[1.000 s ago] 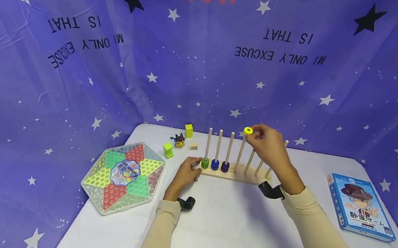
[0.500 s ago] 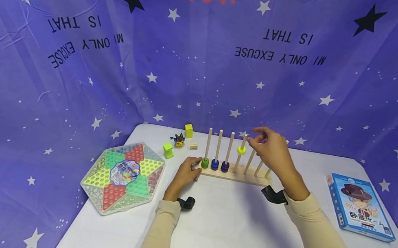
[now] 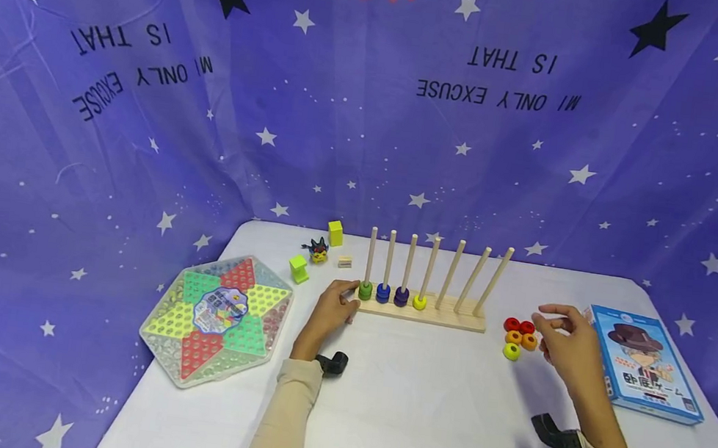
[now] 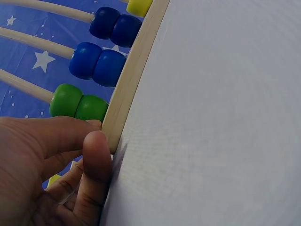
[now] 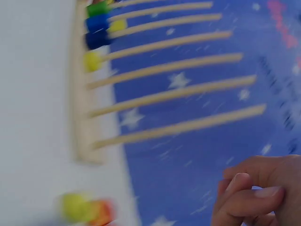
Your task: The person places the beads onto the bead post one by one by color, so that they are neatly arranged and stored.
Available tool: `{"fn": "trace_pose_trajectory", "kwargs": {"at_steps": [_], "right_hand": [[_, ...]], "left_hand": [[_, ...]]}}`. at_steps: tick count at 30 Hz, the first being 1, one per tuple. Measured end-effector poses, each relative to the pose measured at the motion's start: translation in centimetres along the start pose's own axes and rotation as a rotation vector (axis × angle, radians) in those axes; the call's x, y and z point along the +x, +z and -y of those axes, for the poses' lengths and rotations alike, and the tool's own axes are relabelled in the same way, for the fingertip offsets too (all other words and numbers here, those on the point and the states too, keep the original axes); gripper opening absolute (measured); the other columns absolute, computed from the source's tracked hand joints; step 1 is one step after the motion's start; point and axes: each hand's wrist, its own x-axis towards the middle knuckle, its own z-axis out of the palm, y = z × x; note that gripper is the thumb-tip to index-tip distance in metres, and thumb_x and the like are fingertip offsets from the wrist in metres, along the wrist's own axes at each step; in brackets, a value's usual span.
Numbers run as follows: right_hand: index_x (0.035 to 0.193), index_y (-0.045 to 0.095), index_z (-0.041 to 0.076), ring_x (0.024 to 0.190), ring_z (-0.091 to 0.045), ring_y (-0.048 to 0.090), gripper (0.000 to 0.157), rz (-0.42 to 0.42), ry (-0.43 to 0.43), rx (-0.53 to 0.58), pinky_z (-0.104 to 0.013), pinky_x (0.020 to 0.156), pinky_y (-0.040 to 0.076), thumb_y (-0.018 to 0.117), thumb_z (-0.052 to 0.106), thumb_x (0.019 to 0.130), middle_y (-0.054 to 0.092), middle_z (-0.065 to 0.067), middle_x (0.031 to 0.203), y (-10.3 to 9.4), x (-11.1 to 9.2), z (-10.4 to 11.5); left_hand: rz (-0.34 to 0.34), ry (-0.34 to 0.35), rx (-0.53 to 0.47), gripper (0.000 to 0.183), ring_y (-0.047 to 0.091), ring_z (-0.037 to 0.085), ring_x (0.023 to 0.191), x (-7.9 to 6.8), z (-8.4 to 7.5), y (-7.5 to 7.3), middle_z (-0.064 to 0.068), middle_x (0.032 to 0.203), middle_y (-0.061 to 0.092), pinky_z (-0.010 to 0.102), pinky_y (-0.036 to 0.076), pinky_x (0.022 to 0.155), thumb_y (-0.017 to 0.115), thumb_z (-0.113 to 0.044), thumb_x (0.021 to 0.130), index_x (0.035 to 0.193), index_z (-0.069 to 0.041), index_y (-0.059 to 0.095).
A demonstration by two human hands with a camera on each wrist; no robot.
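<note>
My left hand point(image 3: 330, 315) pinches the left end of a wooden base point(image 4: 134, 66) between thumb and fingers. Upright wooden pegs point(image 3: 485, 283) stand along this bead stacker. Pairs of beads sit on its first three pegs: green beads point(image 4: 77, 102), blue beads point(image 4: 98, 65) and dark purple-blue beads point(image 3: 401, 296). One yellow bead point(image 3: 419, 302) lies at the bottom of the fourth peg; the other pegs carry none. Over at the right, my right hand point(image 3: 574, 348) hovers beside loose red beads point(image 3: 511, 324), orange beads point(image 3: 528, 341) and a yellow bead point(image 3: 511, 351), its fingers loosely bent with nothing between them.
A hexagonal Chinese checkers set point(image 3: 215, 318) lies at the left. Behind the left hand are a yellow block point(image 3: 335, 233), a green block point(image 3: 298, 269), a small dark figure point(image 3: 317, 250) and a small wooden piece point(image 3: 344, 261). A blue game box point(image 3: 645, 364) lies at the right.
My right hand let go of the yellow bead, which slid down the fourth peg to the base. The hand then moved right and down to the loose beads. My left hand stayed on the base.
</note>
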Motion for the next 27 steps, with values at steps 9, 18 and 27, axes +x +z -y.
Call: {"fn": "trace_pose_trajectory", "kwargs": {"at_steps": [9, 18, 27], "right_hand": [[0.131, 0.048, 0.007, 0.053, -0.018, 0.055, 0.056, 0.124, 0.096, -0.009, -0.028, 0.043, 0.045, 0.06, 0.045, 0.092, 0.061, -0.013, 0.078, 2.6, -1.3, -7.4], [0.129, 0.047, 0.002, 0.049, -0.018, 0.053, 0.058, 0.161, 0.113, -0.049, -0.029, 0.041, 0.042, 0.063, 0.043, 0.09, 0.058, -0.005, 0.064, 4.5, -1.4, -8.4], [0.127, 0.047, -0.001, 0.051, -0.018, 0.053, 0.058, 0.13, 0.118, -0.108, -0.029, 0.041, 0.043, 0.065, 0.039, 0.09, 0.058, -0.006, 0.07, 5.9, -0.7, -9.0]], "left_hand": [[-0.004, 0.003, -0.026, 0.047, 0.052, 0.01, 0.054, 0.2, 0.1, -0.3, 0.009, 0.131, 0.048, 0.025, 0.051, 0.048, 0.062, -0.002, 0.09, 0.136, -0.006, 0.053], [0.005, -0.026, -0.019, 0.048, 0.054, 0.011, 0.056, -0.1, 0.4, 0.1, 0.004, 0.131, 0.048, 0.025, 0.051, 0.049, 0.064, -0.005, 0.09, 0.137, -0.01, 0.053], [0.012, -0.014, -0.01, 0.049, 0.054, 0.011, 0.054, -0.2, -0.1, -0.1, 0.006, 0.131, 0.048, 0.024, 0.05, 0.048, 0.063, -0.004, 0.09, 0.137, -0.009, 0.052]]}}
